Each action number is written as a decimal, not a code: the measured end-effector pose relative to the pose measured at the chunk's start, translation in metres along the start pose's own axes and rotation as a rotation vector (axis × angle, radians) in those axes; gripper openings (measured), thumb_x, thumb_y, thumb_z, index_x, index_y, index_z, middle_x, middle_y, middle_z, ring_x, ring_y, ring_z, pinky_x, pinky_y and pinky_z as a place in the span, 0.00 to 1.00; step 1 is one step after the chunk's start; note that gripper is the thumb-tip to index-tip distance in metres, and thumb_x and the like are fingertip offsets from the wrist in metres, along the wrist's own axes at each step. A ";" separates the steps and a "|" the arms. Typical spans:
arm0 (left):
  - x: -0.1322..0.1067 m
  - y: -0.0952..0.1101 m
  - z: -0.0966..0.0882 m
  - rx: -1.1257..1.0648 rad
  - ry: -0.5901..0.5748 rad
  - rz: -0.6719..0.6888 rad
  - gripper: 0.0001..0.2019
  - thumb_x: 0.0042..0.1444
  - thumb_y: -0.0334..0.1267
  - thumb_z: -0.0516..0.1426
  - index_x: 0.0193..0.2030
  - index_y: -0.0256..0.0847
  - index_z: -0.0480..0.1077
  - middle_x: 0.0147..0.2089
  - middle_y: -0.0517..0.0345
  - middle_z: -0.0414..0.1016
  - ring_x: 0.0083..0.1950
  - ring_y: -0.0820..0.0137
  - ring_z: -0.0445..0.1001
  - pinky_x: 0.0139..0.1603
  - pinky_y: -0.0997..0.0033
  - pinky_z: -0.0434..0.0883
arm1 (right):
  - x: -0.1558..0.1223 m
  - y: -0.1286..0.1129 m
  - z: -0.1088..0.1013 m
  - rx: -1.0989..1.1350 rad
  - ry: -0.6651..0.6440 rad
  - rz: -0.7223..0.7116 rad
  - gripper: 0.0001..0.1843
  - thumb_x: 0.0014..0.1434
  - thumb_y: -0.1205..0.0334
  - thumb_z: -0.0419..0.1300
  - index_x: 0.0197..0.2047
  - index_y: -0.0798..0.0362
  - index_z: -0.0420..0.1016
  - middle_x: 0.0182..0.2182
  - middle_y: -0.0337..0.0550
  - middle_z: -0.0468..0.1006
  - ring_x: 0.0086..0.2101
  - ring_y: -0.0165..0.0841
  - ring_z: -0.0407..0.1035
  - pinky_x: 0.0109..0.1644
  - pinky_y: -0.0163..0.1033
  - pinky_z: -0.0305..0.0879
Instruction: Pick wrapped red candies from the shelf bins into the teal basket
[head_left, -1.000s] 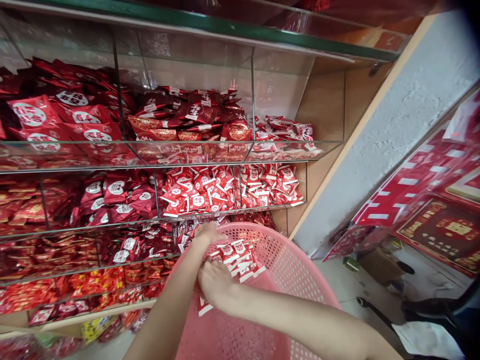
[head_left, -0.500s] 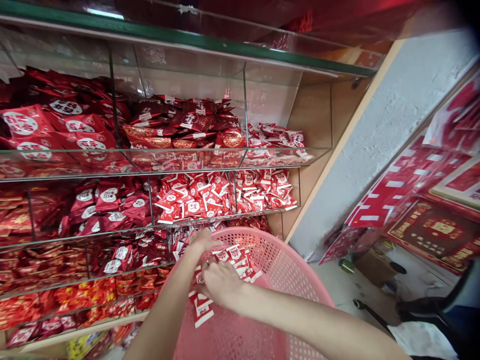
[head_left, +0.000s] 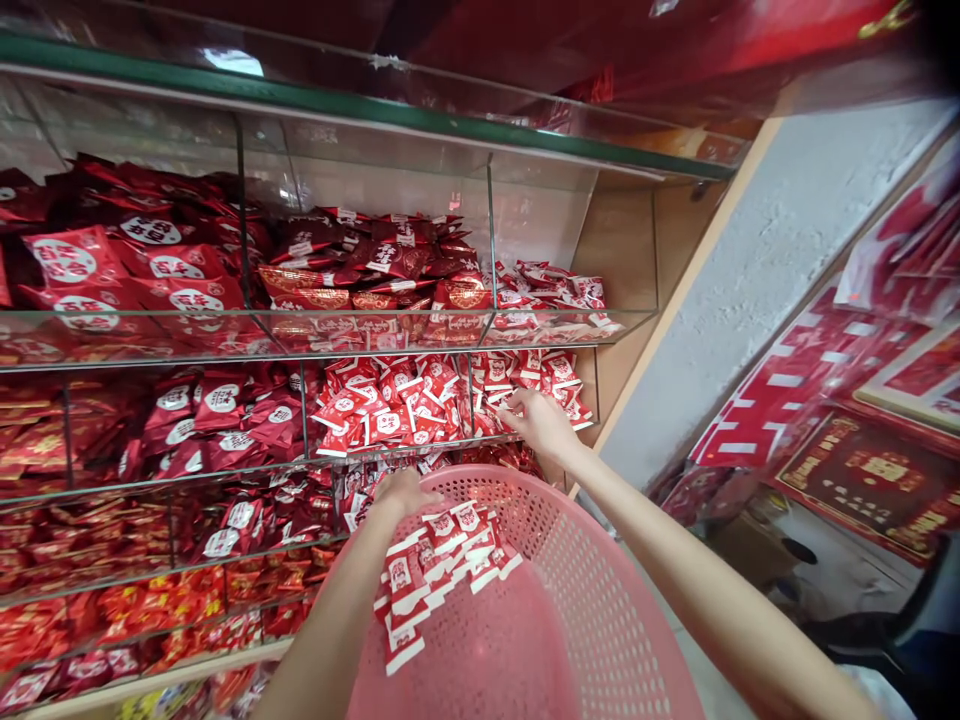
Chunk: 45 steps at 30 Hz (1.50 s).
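Observation:
My left hand [head_left: 405,495] is closed over the far-left rim of a pink perforated plastic basket [head_left: 622,590]. Inside the basket, small red-and-white candy packets [head_left: 442,560] lie in overlapping rows against its left side. My right hand [head_left: 540,422] is at the glass front of the right-hand shelf compartment, beyond the basket. Its thumb and fingers are slightly apart, with the fingertips beside similar red-and-white packets [head_left: 561,372]. I see no packet held in it, though the fingertips partly merge with the packets behind.
Glass shelves [head_left: 375,110] with upright dividers rise in front, holding red and dark-red packets [head_left: 187,270] in compartments. More red-and-white packets [head_left: 390,400] fill the compartment to the left. A grey wall [head_left: 720,270] and red decorations [head_left: 787,390] stand at the right.
My right hand has left the packets in the basket and moved up and right to the shelf compartment. My left hand stays on the rim. The view has tilted slightly.

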<state>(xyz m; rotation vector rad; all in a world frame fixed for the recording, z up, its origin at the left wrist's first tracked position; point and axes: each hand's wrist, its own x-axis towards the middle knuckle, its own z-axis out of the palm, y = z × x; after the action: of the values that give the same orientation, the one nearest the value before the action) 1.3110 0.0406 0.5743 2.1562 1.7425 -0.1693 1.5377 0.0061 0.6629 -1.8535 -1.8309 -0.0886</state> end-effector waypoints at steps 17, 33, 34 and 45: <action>-0.004 0.003 -0.004 -0.032 0.004 -0.022 0.16 0.55 0.43 0.53 0.48 0.38 0.66 0.47 0.51 0.70 0.44 0.64 0.70 0.42 0.57 0.68 | 0.002 0.010 0.022 0.333 0.117 0.014 0.07 0.54 0.62 0.50 0.25 0.52 0.62 0.21 0.37 0.69 0.23 0.28 0.60 0.28 0.33 0.51; -0.003 0.004 -0.004 -0.020 -0.018 -0.022 0.15 0.55 0.43 0.53 0.46 0.38 0.67 0.46 0.52 0.70 0.44 0.65 0.71 0.42 0.58 0.68 | -0.062 -0.014 0.008 1.541 -0.195 0.457 0.08 0.57 0.55 0.52 0.36 0.49 0.59 0.27 0.34 0.70 0.26 0.26 0.68 0.25 0.31 0.65; -0.004 0.004 -0.003 -0.022 -0.017 -0.024 0.15 0.55 0.43 0.53 0.46 0.38 0.67 0.46 0.52 0.70 0.43 0.65 0.71 0.42 0.58 0.69 | -0.068 -0.015 0.016 1.597 -0.280 0.525 0.07 0.57 0.57 0.52 0.37 0.49 0.60 0.26 0.34 0.70 0.25 0.26 0.68 0.23 0.29 0.64; 0.000 0.004 0.001 -0.024 -0.025 -0.038 0.16 0.55 0.44 0.53 0.47 0.38 0.67 0.46 0.52 0.70 0.43 0.65 0.71 0.42 0.58 0.68 | -0.097 -0.022 0.052 1.572 -0.681 0.614 0.13 0.53 0.57 0.58 0.41 0.52 0.64 0.34 0.39 0.72 0.32 0.27 0.70 0.33 0.34 0.70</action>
<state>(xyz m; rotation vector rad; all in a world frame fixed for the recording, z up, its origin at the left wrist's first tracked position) 1.3152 0.0389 0.5740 2.0967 1.7632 -0.1834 1.4925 -0.0621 0.5859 -1.0713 -0.8293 1.7763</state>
